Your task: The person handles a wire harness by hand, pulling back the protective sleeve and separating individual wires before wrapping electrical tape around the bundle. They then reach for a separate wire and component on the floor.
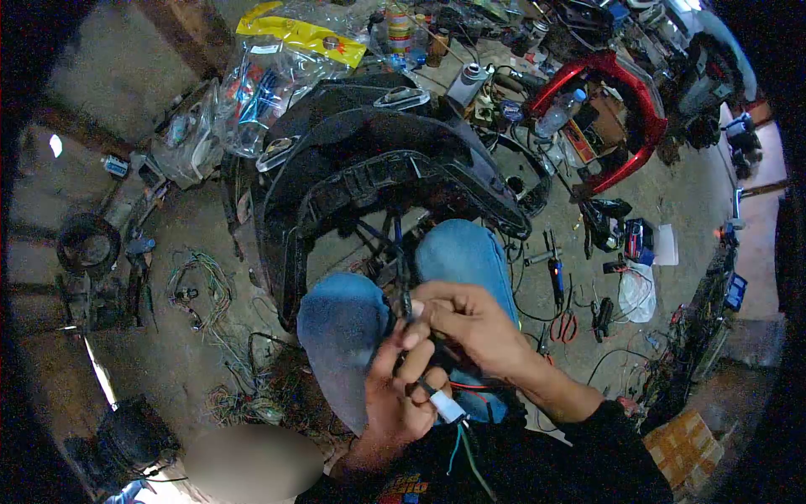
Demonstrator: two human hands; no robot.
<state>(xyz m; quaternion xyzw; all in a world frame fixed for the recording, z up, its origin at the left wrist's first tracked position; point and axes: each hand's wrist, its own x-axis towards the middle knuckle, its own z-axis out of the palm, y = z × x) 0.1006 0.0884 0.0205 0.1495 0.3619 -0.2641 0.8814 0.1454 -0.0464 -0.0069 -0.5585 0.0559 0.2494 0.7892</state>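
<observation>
Above my lap, my left hand [403,391] is closed with its fingers curled round a dark wire harness. My right hand [466,323] pinches the harness [405,281] just above the left fingers. Upward from my fingertips, the harness runs between my knees toward a black motorcycle body panel [378,126]. A white connector [447,406] with green and blue-green wires [466,454] hangs beside my left palm. Red and black wires [470,387] pass below my right hand. What exactly sits between the fingertips is hidden.
Coiled loose wires [201,290] lie on the floor at left. To the right are red-handled pliers [564,326], a blue-handled tool [556,275] and a white plastic bag [637,294]. A red curved panel [646,109] and a plastic bottle [558,116] lie farther back.
</observation>
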